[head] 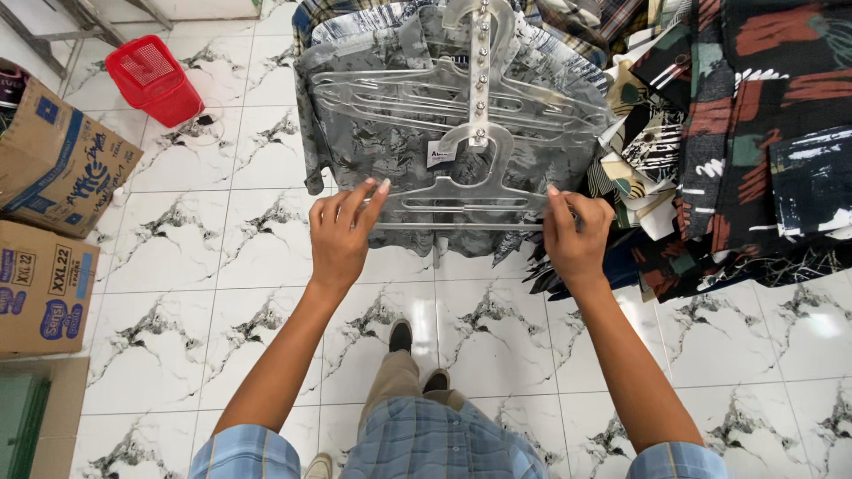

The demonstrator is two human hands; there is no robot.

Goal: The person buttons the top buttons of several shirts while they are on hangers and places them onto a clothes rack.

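Head view: the left hand [342, 232] and right hand [577, 232] each pinch an end of the lowest clear hanger [457, 202], which hangs in front of a grey patterned shirt [373, 146] above the marble floor [222, 248]. The step looks like dressing the hanger; next likely calls for level, steady handling.

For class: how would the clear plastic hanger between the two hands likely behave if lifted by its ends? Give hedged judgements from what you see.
The clear plastic hanger looks thin and openwork, so probably light and slightly springy rather than floppy. Its glossy surface may be a bit slippery where the left hand and right hand grip its ends. The grey patterned shirt behind would likely drape limply.
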